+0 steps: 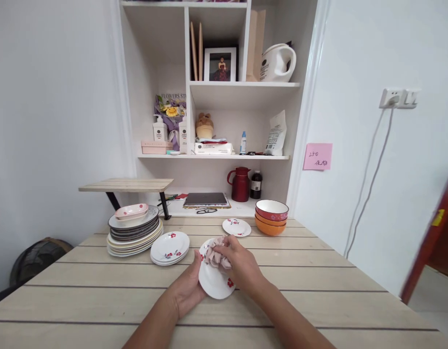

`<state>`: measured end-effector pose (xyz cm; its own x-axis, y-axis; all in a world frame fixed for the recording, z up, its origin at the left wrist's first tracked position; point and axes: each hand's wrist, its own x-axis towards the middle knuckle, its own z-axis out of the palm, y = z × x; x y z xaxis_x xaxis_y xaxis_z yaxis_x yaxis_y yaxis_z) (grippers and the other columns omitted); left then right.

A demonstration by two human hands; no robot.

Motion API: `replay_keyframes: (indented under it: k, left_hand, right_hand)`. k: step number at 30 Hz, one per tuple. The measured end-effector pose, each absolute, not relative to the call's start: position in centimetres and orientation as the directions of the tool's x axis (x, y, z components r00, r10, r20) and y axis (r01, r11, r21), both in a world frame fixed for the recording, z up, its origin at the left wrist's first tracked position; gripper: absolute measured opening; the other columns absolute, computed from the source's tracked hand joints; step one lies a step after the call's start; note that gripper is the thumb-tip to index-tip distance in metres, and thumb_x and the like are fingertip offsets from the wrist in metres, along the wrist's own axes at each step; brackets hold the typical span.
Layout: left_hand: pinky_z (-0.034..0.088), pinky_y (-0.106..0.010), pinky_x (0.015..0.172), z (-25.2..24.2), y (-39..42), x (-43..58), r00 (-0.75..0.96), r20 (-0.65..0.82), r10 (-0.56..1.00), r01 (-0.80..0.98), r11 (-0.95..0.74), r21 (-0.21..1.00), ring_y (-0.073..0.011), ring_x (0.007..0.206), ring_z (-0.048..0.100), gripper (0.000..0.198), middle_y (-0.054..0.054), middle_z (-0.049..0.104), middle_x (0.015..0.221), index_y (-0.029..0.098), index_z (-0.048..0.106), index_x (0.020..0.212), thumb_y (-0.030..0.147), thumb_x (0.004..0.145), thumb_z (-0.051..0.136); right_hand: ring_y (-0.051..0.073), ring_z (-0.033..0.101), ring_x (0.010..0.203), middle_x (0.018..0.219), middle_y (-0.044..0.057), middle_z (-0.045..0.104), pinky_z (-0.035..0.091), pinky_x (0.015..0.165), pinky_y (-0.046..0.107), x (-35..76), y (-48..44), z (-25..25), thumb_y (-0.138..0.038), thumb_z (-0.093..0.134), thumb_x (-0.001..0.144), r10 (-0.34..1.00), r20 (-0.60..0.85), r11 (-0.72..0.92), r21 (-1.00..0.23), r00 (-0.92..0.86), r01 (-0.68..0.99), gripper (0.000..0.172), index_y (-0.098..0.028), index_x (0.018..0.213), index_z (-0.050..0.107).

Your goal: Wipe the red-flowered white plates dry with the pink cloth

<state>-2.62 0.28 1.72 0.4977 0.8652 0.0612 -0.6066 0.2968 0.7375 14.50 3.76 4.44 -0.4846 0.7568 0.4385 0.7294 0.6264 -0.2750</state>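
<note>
My left hand (188, 289) grips a small white plate (215, 283) with red flowers by its left edge, thumb on the rim. The plate is tilted up above the table. My right hand (242, 261) is closed on a crumpled pinkish cloth (217, 253) and presses it against the upper part of the plate's face. Left of my hands lies a short stack of matching flowered plates (169, 246). Beyond my right hand a single flowered plate (236, 227) rests flat on the table.
At the left stands a tall stack of plates (135, 237) topped by a pink dotted dish (131, 211), beside a raised wooden stand (125, 184). Stacked bowls (270, 225) sit at the back right. Behind the slatted table (296, 300), shelves hold a red jug (240, 185) and a laptop (205, 198).
</note>
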Motion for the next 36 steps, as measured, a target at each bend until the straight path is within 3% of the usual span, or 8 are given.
replay_keyframes:
  k: [16,28,36]
  left_hand:
    - [0.035,-0.04,0.106,1.3,0.4,-2.4,0.451,0.059,0.89,-0.633,0.273,0.725,-0.0243,0.122,0.054,0.068,-0.012,0.062,0.128,0.021,0.045,0.138,0.064,0.086,0.037]
    - [0.042,-0.045,0.099,1.4,0.6,-2.7,0.463,-0.081,0.883,-0.586,0.373,0.72,-0.0301,0.113,0.061,0.083,-0.016,0.068,0.117,0.015,0.05,0.134,0.076,0.079,0.035]
    - [0.038,-0.043,0.105,2.0,0.2,-2.4,0.47,-0.023,0.882,-0.592,0.335,0.733,-0.0286,0.12,0.056,0.073,-0.016,0.063,0.126,0.015,0.047,0.136,0.066,0.085,0.038]
  right_hand:
    - [0.023,0.052,0.111,0.132,0.005,0.05,0.042,0.091,0.031,13.4,2.2,5.0,-0.009,0.061,0.071,0.573,0.45,0.819,-0.277,-0.685,0.503,0.069,-0.036,0.133,0.05]
    - [0.015,0.057,0.091,0.111,-0.002,0.056,0.045,0.08,0.024,15.1,2.0,5.5,-0.008,0.069,0.063,0.539,0.268,0.793,-0.481,-0.798,0.374,0.056,-0.038,0.111,0.067]
    - [0.014,0.058,0.085,0.107,-0.003,0.056,0.045,0.075,0.024,16.6,2.7,6.1,-0.009,0.068,0.062,0.618,0.142,0.724,-0.487,-0.773,0.489,0.049,-0.039,0.1,0.072]
